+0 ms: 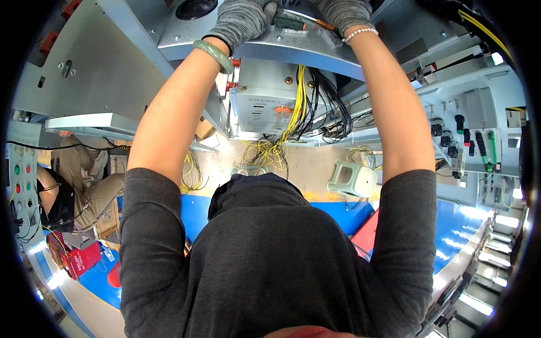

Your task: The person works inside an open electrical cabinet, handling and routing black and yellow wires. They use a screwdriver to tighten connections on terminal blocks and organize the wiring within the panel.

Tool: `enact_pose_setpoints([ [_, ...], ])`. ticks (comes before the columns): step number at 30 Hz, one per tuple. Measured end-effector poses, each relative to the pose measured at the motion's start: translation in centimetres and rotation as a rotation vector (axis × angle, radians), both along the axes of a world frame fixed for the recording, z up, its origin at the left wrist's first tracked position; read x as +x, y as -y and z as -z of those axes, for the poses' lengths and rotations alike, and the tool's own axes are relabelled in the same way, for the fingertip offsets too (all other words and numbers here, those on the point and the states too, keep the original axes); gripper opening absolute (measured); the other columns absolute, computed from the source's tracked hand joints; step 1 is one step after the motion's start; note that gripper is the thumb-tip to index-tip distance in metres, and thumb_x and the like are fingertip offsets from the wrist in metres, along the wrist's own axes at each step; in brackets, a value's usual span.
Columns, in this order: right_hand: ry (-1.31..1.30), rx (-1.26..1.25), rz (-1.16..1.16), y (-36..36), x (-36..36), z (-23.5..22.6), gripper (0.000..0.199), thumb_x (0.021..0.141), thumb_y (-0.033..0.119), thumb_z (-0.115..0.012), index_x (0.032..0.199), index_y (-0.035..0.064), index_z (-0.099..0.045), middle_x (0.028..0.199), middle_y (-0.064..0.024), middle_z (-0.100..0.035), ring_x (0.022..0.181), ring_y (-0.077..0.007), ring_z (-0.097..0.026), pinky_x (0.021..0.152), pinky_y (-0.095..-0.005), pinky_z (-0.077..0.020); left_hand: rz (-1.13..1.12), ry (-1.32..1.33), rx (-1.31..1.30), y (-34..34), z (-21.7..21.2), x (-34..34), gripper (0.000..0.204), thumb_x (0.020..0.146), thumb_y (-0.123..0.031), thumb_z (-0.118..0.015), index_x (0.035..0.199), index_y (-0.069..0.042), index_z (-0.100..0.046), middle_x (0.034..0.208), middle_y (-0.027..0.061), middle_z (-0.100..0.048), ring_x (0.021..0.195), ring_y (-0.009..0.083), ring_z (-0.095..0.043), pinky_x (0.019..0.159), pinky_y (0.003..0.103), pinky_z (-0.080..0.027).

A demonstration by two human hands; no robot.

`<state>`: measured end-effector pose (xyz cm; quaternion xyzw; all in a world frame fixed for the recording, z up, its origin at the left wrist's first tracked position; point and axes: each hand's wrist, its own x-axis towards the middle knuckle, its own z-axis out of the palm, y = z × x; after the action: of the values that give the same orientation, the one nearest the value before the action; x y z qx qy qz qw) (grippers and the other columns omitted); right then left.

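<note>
Both my hands wear grey knitted gloves and reach up to a metal panel at the top edge of the picture. My left hand is over the panel's left part, its fingers partly cut off by the edge. Close beside it lies a screwdriver with a dark green and orange handle. My right hand is at the panel's right part, fingers out of the picture. Near its wrist lies a thin tool with an orange-brown part. Whether either hand grips anything is hidden.
Under the panel sits a grey equipment box with yellow cables and black cables hanging down. A pale green stool stands behind. Left, another person sits near a red box. Right, a cabinet door carries electrical parts.
</note>
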<state>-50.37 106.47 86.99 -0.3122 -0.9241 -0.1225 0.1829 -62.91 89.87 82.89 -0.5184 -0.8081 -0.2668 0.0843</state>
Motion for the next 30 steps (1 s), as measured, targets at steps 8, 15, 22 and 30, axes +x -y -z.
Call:
enact_pose_setpoints([
  [8,0.017,0.135,-0.06,-2.0,-0.1,0.9,0.04,0.087,0.048,-0.06,0.103,0.0114,-0.067,0.091,-0.0173,-0.071,0.086,-0.0341,-0.069,0.077,-0.0467,-0.0532,0.024,-0.041,-0.057,-0.3,0.2,-0.1,0.03,0.094,-0.032,-0.05,0.11,-0.015,-0.069,0.102,0.015,-0.07,0.098,0.0336,-0.065,0.089,0.045,-0.049],
  [15,-0.064,0.14,-0.136,-2.6,-0.2,1.3,0.039,0.087,0.043,-0.062,0.11,0.0111,-0.066,0.095,-0.0174,-0.07,0.089,-0.0355,-0.068,0.08,-0.0463,-0.0527,-0.059,0.177,0.019,-0.2,-1.1,-0.4,0.03,0.087,-0.035,-0.061,0.102,-0.012,-0.073,0.094,0.0174,-0.071,0.089,0.0354,-0.067,0.082,0.045,-0.051],
  [22,-0.191,-0.363,-0.233,1.1,1.3,-1.0,0.041,0.081,0.037,-0.073,0.11,0.0088,-0.068,0.103,-0.018,-0.07,0.097,-0.0335,-0.067,0.085,-0.0415,-0.0517,-0.173,0.267,-0.091,-1.4,-2.1,0.2,0.034,0.08,-0.043,-0.066,0.093,-0.013,-0.075,0.076,0.0092,-0.071,0.077,0.0272,-0.069,0.075,0.039,-0.053],
  [30,-0.162,-0.085,-0.04,1.1,-0.8,1.9,0.052,0.08,0.054,-0.069,0.104,0.0076,-0.07,0.105,-0.0163,-0.07,0.102,-0.032,-0.066,0.088,-0.0432,-0.0508,-0.228,0.35,-0.136,-2.9,-1.5,-0.7,0.037,0.085,-0.048,-0.063,0.088,-0.012,-0.075,0.068,0.0063,-0.07,0.066,0.0221,-0.068,0.068,0.036,-0.053],
])
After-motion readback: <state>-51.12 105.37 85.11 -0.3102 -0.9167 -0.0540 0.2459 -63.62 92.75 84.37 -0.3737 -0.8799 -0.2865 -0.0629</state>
